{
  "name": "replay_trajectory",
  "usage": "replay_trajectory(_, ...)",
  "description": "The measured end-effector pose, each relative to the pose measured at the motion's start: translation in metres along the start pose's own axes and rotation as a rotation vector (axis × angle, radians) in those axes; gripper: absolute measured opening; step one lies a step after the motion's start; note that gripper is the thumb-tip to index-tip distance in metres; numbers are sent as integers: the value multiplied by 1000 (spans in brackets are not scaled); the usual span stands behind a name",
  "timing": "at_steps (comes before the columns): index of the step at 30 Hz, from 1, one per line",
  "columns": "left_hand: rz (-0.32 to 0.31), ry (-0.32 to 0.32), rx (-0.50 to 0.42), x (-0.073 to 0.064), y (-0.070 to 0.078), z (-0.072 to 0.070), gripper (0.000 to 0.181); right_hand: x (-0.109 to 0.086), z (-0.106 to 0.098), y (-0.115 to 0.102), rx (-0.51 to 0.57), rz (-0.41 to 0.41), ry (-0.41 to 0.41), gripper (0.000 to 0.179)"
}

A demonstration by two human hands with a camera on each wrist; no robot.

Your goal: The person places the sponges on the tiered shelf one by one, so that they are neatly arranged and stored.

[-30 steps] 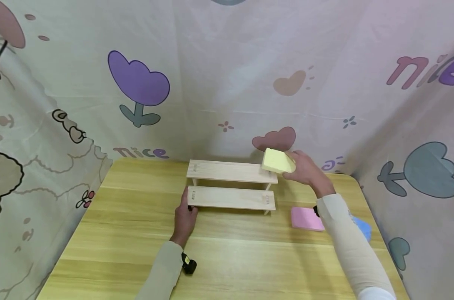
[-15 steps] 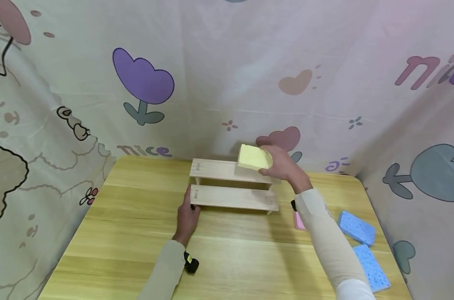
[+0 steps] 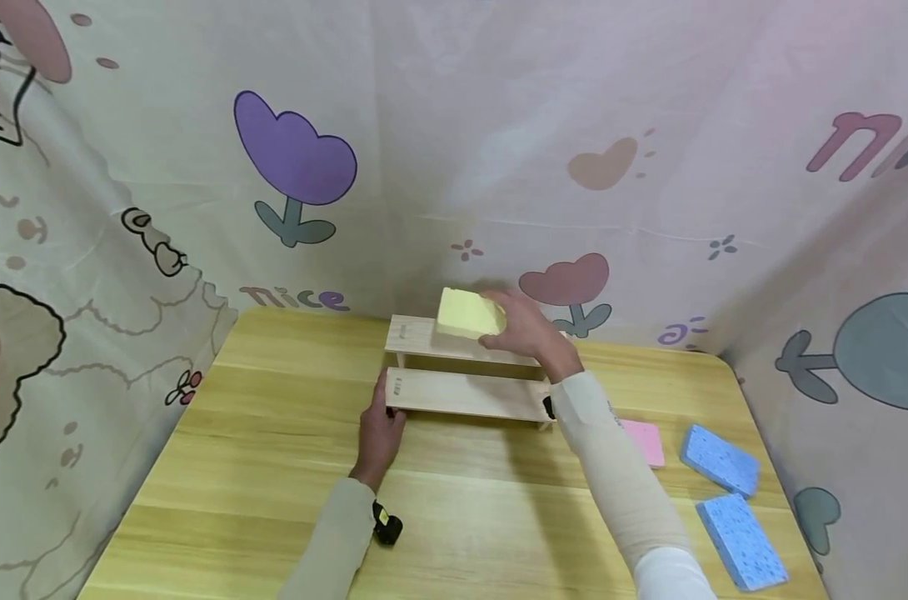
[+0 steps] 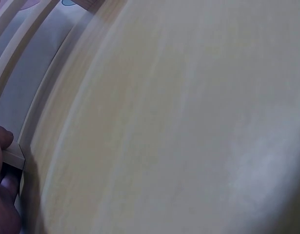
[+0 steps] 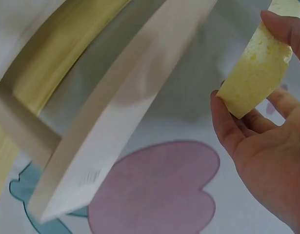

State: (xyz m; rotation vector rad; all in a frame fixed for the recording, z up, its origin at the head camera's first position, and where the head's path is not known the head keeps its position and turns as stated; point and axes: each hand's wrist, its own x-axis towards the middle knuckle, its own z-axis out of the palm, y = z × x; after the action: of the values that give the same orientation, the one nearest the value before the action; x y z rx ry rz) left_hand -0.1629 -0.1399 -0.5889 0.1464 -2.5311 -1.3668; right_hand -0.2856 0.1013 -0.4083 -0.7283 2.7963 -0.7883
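My right hand (image 3: pixel 532 329) holds a yellow sponge (image 3: pixel 469 314) over the upper step of a pale wooden two-step rack (image 3: pixel 465 393). From the right wrist view, thumb and fingers pinch the sponge (image 5: pixel 254 73) at its edges, and a gap shows between it and the upper board (image 5: pixel 125 105). At the rack's left end, my left hand (image 3: pixel 379 437) grips the lower step. In the left wrist view its fingers (image 4: pixel 2 136) bend around a wooden leg (image 4: pixel 13 158); most of that hand is cut off by the frame.
Right of the rack lie a pink sponge (image 3: pixel 644 442), partly behind the right sleeve, and two blue sponges, one farther back (image 3: pixel 720 460) and one nearer (image 3: pixel 742 542). A printed cloth (image 3: pixel 424 167) hangs behind the wooden table (image 3: pixel 274 433).
My right hand has carried the yellow sponge leftward along the upper step, from its right end to near the middle. The sleeve has uncovered the blue sponges. My left hand keeps its grip.
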Motion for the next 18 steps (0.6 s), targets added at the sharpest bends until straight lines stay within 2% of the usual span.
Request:
replay_trajectory(5,-1,0,-10,0,1,-1,80,11,13,-9,2,-1,-6,79)
replay_trajectory(11,-30,-22,-15,1,3,-3,82,18,27,-20,13,25,-35,78)
replay_trajectory(18,-18,-24,-14,1,2,-3,81,21,40,-25,25,26,-54,79)
